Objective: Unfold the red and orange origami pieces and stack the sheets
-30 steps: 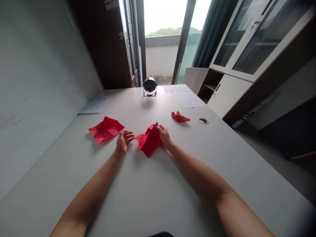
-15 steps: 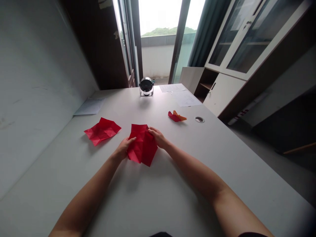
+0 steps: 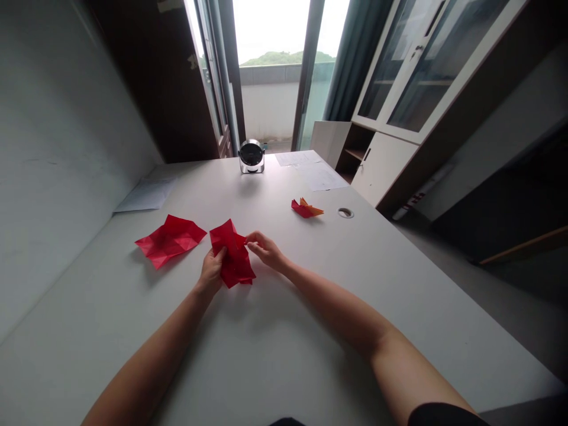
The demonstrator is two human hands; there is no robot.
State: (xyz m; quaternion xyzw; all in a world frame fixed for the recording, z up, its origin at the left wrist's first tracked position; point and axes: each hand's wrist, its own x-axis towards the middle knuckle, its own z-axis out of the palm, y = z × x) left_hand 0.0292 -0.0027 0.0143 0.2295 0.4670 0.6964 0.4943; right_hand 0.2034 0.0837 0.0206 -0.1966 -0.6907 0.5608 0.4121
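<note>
Background: glass door onto a balcony, white-framed cabinet on the right, wall on the left.
Surface: white desktop (image 3: 284, 331), where everything sits.
Left hand (image 3: 212, 270): closed on the left edge of the red sheet (image 3: 235, 260), thumb on top.
Right hand (image 3: 265, 249): partly curled, fingertips at the sheet's right corner; I can't tell if they grip it.
Red sheet: creased, between my hands.
Second red paper (image 3: 171, 240): creased, left of my left hand.
Folded red-and-orange piece (image 3: 307, 208): beyond my right hand, near the round grommet (image 3: 345, 213).
</note>
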